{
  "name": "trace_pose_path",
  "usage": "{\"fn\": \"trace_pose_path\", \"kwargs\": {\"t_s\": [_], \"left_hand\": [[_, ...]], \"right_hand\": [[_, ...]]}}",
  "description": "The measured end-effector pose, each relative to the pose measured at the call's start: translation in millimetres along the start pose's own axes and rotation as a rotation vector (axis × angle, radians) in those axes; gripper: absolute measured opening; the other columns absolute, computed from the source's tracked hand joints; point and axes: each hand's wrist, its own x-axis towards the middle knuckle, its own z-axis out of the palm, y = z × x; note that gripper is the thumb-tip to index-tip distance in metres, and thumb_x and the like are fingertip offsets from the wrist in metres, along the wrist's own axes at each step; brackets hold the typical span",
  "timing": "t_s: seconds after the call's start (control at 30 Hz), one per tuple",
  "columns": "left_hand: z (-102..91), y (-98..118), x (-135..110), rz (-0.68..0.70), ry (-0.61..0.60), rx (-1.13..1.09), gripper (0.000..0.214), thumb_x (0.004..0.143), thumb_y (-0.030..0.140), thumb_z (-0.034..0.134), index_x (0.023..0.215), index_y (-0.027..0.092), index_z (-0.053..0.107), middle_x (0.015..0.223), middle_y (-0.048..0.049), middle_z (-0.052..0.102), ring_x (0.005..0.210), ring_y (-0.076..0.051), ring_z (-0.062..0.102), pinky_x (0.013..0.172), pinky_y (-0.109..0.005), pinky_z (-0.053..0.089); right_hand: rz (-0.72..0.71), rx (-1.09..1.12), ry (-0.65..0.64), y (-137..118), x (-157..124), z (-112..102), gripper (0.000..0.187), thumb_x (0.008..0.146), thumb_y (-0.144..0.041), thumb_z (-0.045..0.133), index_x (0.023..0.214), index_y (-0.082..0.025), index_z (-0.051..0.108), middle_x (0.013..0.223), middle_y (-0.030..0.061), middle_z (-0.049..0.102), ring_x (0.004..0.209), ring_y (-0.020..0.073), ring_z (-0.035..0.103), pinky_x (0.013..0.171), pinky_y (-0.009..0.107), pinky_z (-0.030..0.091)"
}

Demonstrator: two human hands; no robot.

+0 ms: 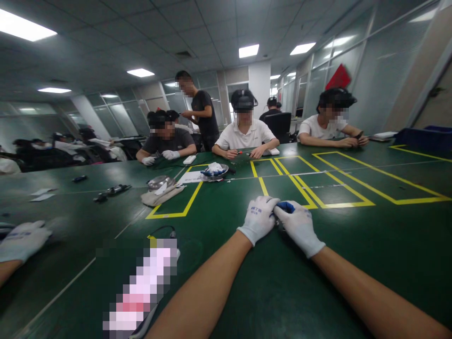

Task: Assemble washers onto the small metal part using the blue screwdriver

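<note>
My left hand (259, 217), in a white work glove with blue print, rests near the green tabletop (219, 282). Its fingers are closed and meet those of my right hand (296, 221). The right wears a matching glove, with a blue palm side showing at the thumb. Between and beneath the fingertips is a small, dark and greyish piece, mostly covered by the gloves. I cannot make out what it is.
A pixelated phone-shaped object (141, 287) lies left of my forearm. Beyond are a metal bowl (160, 182), a cloth bag (162, 196), a plate with gloves (214, 170) and yellow tape outlines (346, 205). A neighbour's gloved hand (24, 240) is at left; co-workers sit opposite.
</note>
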Motion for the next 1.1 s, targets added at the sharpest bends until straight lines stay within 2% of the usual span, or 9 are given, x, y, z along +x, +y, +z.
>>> {"fn": "trace_pose_path", "kwargs": {"t_s": [0.37, 0.57, 0.67, 0.77, 0.83, 0.9, 1.0, 1.1], "left_hand": [[10.3, -11.3, 0.4, -0.036, 0.066, -0.104, 0.046, 0.085, 0.018, 0.058, 0.130, 0.023, 0.061, 0.127, -0.0087, 0.063, 0.116, -0.026, 0.056, 0.103, -0.040, 0.047], [14.1, -24.6, 2.0, -0.038, 0.104, -0.220, 0.044, 0.087, 0.022, 0.063, 0.131, 0.021, 0.060, 0.124, -0.0092, 0.064, 0.116, -0.025, 0.057, 0.105, -0.040, 0.047], [15.1, -29.0, 5.0, -0.061, 0.109, -0.256, 0.046, 0.088, 0.029, 0.066, 0.132, 0.020, 0.060, 0.119, -0.0098, 0.065, 0.112, -0.025, 0.059, 0.102, -0.040, 0.049], [9.9, -37.8, 12.7, -0.088, 0.095, -0.265, 0.042, 0.090, 0.034, 0.064, 0.130, 0.022, 0.063, 0.116, -0.0094, 0.066, 0.109, -0.024, 0.061, 0.100, -0.040, 0.050], [-2.7, -51.0, 21.5, -0.151, 0.098, -0.298, 0.037, 0.091, 0.034, 0.060, 0.126, 0.022, 0.066, 0.119, -0.0094, 0.067, 0.110, -0.024, 0.062, 0.102, -0.040, 0.049], [-25.7, -71.5, 30.7, -0.239, 0.132, -0.335, 0.034, 0.093, 0.034, 0.056, 0.121, 0.020, 0.069, 0.121, -0.0096, 0.069, 0.112, -0.024, 0.063, 0.105, -0.040, 0.048], [-77.8, -111.5, 35.4, -0.305, 0.218, -0.295, 0.035, 0.093, 0.038, 0.054, 0.115, 0.016, 0.071, 0.120, -0.0094, 0.071, 0.115, -0.025, 0.063, 0.110, -0.040, 0.045], [-137.7, -155.6, 16.7, -0.394, 0.270, -0.153, 0.040, 0.091, 0.045, 0.053, 0.113, 0.017, 0.072, 0.121, -0.0087, 0.072, 0.115, -0.026, 0.063, 0.110, -0.041, 0.044]], "right_hand": [[-0.042, 0.005, 0.036, -0.5, 0.9, 2.8, 0.024, 0.081, -0.042, 0.062, 0.082, -0.020, 0.072, 0.083, 0.0040, 0.068, 0.079, 0.0207, 0.063, 0.074, 0.032, 0.042], [-0.056, -0.023, 0.057, 0.7, 2.3, 1.3, 0.021, 0.081, -0.038, 0.060, 0.081, -0.020, 0.072, 0.086, 0.0045, 0.065, 0.081, 0.0201, 0.061, 0.076, 0.032, 0.044], [-0.052, -0.097, 0.084, 9.2, 8.0, 0.2, 0.019, 0.081, -0.036, 0.061, 0.077, -0.020, 0.071, 0.087, 0.0054, 0.063, 0.083, 0.0205, 0.060, 0.078, 0.033, 0.045], [-0.065, -0.189, 0.104, 28.2, 19.4, -2.8, 0.018, 0.081, -0.034, 0.061, 0.074, -0.020, 0.069, 0.090, 0.0069, 0.062, 0.085, 0.0218, 0.060, 0.081, 0.033, 0.046], [-0.102, -0.268, 0.096, 44.6, 28.7, -8.4, 0.016, 0.081, -0.032, 0.061, 0.076, -0.019, 0.068, 0.095, 0.0087, 0.064, 0.088, 0.0227, 0.060, 0.083, 0.034, 0.048], [-0.176, -0.356, 0.053, 61.2, 36.9, -18.2, 0.016, 0.082, -0.029, 0.061, 0.088, -0.017, 0.069, 0.107, 0.0119, 0.065, 0.095, 0.0248, 0.062, 0.087, 0.036, 0.049], [-0.270, -0.429, -0.066, 80.9, 41.5, -39.3, 0.022, 0.083, -0.026, 0.060, 0.101, -0.014, 0.068, 0.114, 0.0144, 0.065, 0.100, 0.0270, 0.063, 0.090, 0.038, 0.051], [-0.336, -0.405, -0.108, 91.1, 32.3, -63.3, 0.027, 0.085, -0.024, 0.059, 0.109, -0.013, 0.068, 0.116, 0.0143, 0.065, 0.105, 0.0273, 0.064, 0.095, 0.038, 0.052]]}}
